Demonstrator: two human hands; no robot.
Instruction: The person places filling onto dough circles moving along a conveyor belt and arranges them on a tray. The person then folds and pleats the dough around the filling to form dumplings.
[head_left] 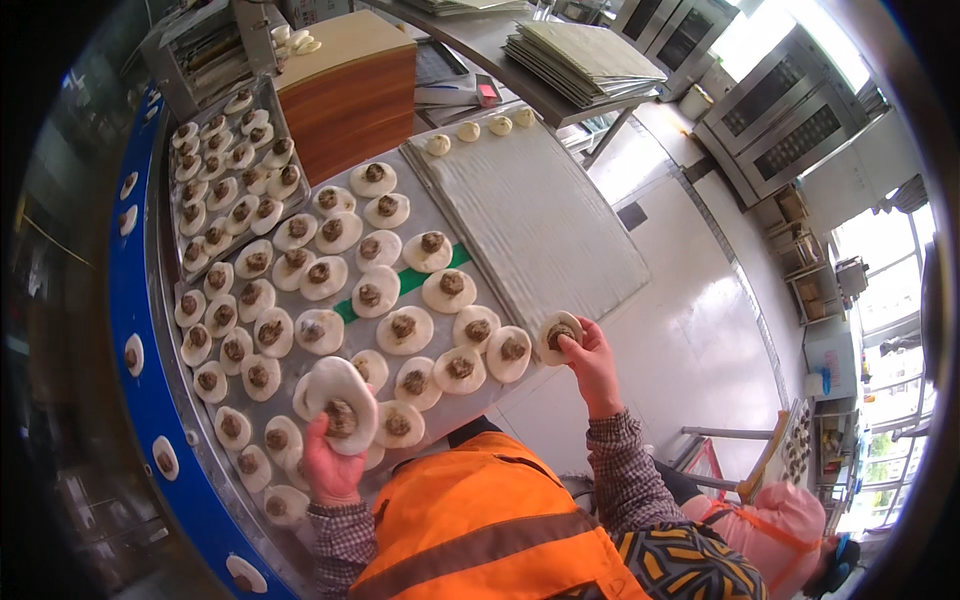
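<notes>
L hand (pixel 333 460): half-curled, has hold of one dough round (pixel 357 380) near the near edge of the table (pixel 420 210); round tilted up, thumb by its filling, other fingers mostly hidden behind. R hand (pixel 592 365): pinched fairly tight on a second dough round (pixel 550 345), thumb on the filling, at the table's R side; finger pos. underneath n/v. Thumbs at the filling prob. keep the loose lump from sliding off; hands set well apart, presumably so the two rounds don't touch.

Filled rounds (pixel 404 330) laid in rough rows, filling up, some touching or overlapping; prob. spread for easy pick-up w/ either hand. Green strip (pixel 415 280) partly covered by them. Four small buns (pixel 470 131) sit in a row at far edge of the cloth-covered tray (pixel 530 220), poss. to leave the near part free.

Edges/room: cloth-covered tray offers the most open surface, far side of R hand; its R edge overlooks the floor (pixel 690 300). R hand's round is at the table edge, little support below. Far L, metal tray (pixel 290 130) is full. L side, blue belt (pixel 150 400) carries a few spaced rounds. Near L, rounds crowd L hand; min. clearance there.
</notes>
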